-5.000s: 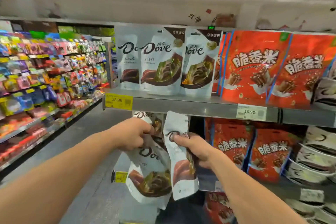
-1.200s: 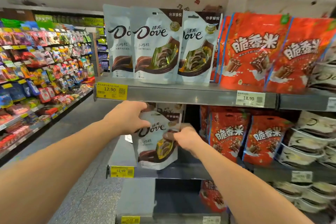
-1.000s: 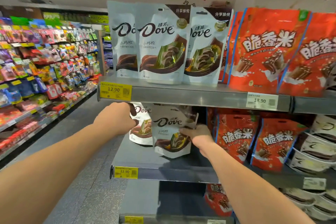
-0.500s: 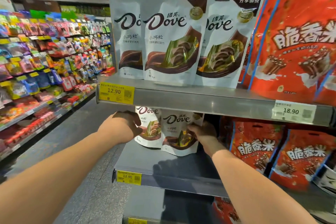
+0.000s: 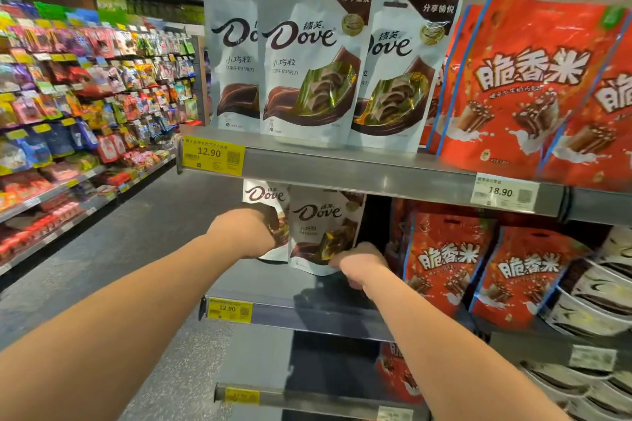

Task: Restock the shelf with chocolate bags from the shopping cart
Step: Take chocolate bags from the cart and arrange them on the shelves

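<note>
Two white Dove chocolate bags stand upright on the middle shelf (image 5: pixel 301 287), just under the upper shelf's front rail. The left hand (image 5: pixel 244 232) covers the lower part of the left bag (image 5: pixel 261 196), fingers curled round it, though the exact grip is hidden behind the knuckles. The right hand (image 5: pixel 359 263) pinches the lower right corner of the right bag (image 5: pixel 321 232), thumb on the front face. The two bags touch side by side, with orange rice-crisp bags (image 5: pixel 444 260) near on the right. These pouches look light and soft — glossy film that probably slides and crumples easily, with loose pieces inside. Holding near the gusseted base or the stiffer side seams seems best for keeping them standing.
</note>
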Motion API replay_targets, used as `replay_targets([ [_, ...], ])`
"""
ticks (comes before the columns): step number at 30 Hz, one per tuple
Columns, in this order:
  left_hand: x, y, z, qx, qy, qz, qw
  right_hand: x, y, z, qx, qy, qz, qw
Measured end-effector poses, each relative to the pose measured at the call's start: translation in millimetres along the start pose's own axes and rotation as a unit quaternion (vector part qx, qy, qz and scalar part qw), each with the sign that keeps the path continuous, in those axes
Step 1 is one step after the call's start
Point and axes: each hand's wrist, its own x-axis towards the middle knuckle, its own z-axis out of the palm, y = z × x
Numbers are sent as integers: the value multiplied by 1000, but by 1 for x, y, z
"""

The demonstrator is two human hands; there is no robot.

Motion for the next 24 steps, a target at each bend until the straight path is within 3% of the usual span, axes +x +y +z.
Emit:
replay_targets([
  [4, -34, 7, 7, 2, 16, 7, 1000, -37, -14, 5, -111, -39, -127, 985],
  [8, -97, -16, 21, -55, 6, -30, 998, -76, -16, 35, -224, -67, -253, 939],
  [14, -226, -84, 55, -81, 6, -203, 976, -158, -8, 119, -313, -163, -386, 852],
  [24, -485, -148, 119, -126, 29, -469, 874, -358, 50, 253, -361, -331, -534, 689],
])
